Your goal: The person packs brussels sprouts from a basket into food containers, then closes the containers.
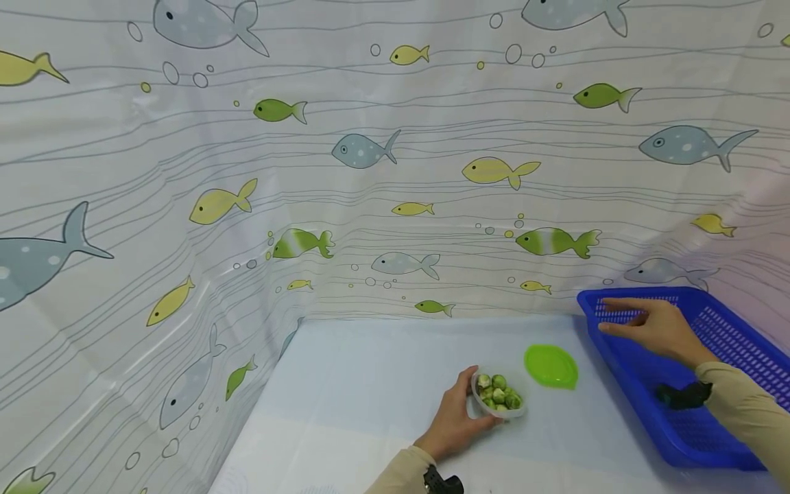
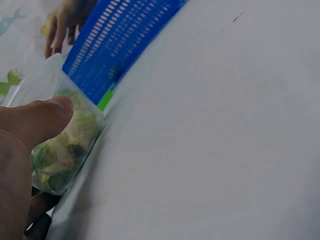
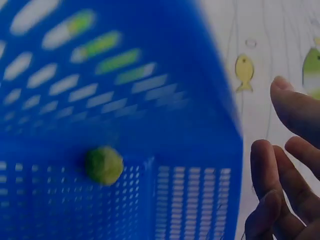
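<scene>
My left hand [image 1: 455, 420] grips a small clear plastic tub [image 1: 526, 406] on the table, thumb on the near side and fingers on the far side. Several Brussels sprouts [image 1: 498, 394] fill the tub; the left wrist view shows them through its wall [image 2: 75, 145]. Over the left rim of a blue plastic basket [image 1: 642, 405], my right hand [image 1: 663, 333] has its thumb and fingers apart with nothing between them. One Brussels sprout [image 3: 104, 165] appears inside the basket in the right wrist view; whether it lies still or is in the air I cannot tell.
A bright green plastic lid [image 1: 551, 366] lies flat on the white table [image 1: 345, 384], between the tub and the basket. Behind the table and on both sides hangs a sheet printed with fish [image 1: 364, 151].
</scene>
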Available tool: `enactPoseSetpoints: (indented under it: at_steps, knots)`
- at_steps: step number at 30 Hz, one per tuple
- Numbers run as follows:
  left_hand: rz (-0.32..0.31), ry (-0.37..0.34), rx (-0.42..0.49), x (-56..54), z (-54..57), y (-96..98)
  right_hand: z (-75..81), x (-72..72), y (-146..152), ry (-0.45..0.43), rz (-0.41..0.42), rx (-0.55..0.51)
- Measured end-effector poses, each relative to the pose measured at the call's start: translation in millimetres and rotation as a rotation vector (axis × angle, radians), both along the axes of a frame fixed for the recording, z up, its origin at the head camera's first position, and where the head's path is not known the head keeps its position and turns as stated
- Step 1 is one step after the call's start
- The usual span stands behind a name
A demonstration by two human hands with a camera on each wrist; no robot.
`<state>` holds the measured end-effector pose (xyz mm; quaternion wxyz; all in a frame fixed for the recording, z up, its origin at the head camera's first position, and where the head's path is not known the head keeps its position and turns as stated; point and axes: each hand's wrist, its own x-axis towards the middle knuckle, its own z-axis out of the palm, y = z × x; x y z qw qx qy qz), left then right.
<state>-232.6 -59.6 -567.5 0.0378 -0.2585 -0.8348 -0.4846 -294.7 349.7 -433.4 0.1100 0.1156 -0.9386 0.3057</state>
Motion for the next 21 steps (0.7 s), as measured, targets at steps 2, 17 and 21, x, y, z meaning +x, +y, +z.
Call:
enactPoseSetpoints:
  at_steps: [2, 17, 21]
  knots:
    - [0.000, 0.002, 0.001, -0.1, -0.4, -0.1, -4.9, -2.4, 10, -0.030, -0.004, 0.018]
    - [0.010, -0.013, -0.008, 1.1, 1.7, 0.8, -40.9, -8.1, 56, -0.281, 0.258, 0.030]
    - [0.009, -0.034, -0.002, 1.8, 2.0, 0.3, -48.3, -9.4, 57, -0.359, 0.354, 0.001]
